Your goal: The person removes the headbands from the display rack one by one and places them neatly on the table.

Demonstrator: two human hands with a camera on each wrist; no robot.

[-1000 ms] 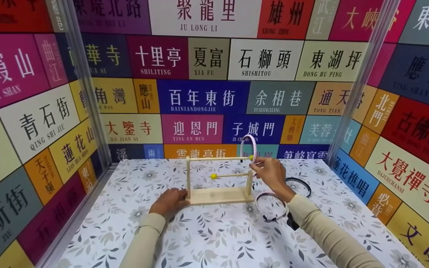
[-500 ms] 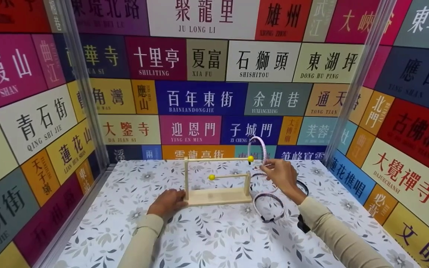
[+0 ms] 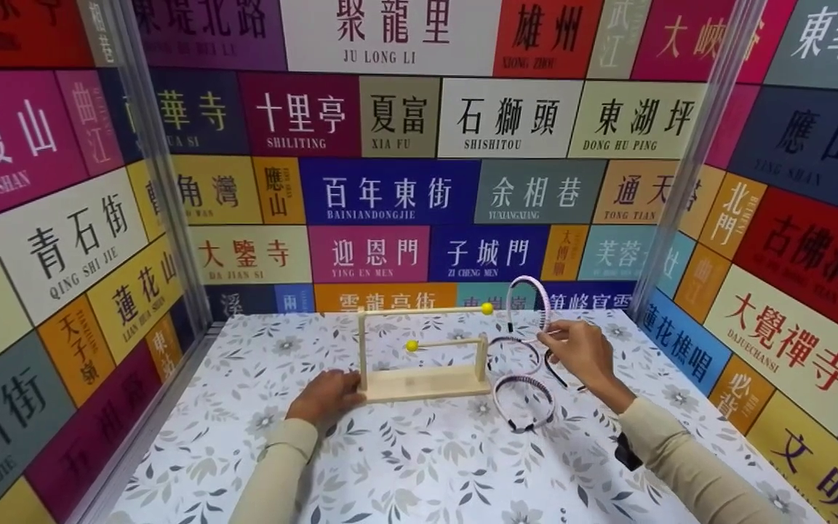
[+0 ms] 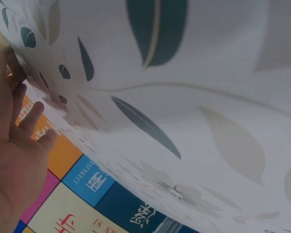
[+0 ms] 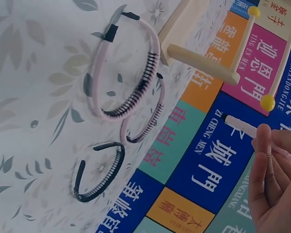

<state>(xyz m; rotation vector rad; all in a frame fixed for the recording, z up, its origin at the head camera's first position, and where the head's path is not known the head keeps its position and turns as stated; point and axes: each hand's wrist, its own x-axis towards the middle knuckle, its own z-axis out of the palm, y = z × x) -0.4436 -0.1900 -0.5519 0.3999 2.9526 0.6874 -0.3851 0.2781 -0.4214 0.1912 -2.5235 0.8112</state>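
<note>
A pale pink toothed headband (image 3: 528,279) stands up from my right hand (image 3: 583,356), which pinches its lower end between thumb and fingers. Only one end of that headband (image 5: 240,126) shows in the right wrist view. My left hand (image 3: 326,397) holds the left end of a wooden stand (image 3: 426,382), its thumb in front. The stand has an upper and a lower bar, each tipped with a yellow ball (image 3: 487,309). No headband hangs on either bar. In the left wrist view, the left hand (image 4: 19,145) touches the wood, other fingers loosely bent.
Right of the stand lie a pink headband (image 3: 524,402), another pink one (image 5: 157,111) behind it and a black headband (image 5: 102,170). The table has a leaf-patterned white cloth (image 3: 404,466). Colourful sign-printed walls (image 3: 390,189) enclose the back and sides.
My right hand has drawn the pink headband off the upper bar's ball end and moved it right, clear of the stand. The left hand stays at the stand's left end.
</note>
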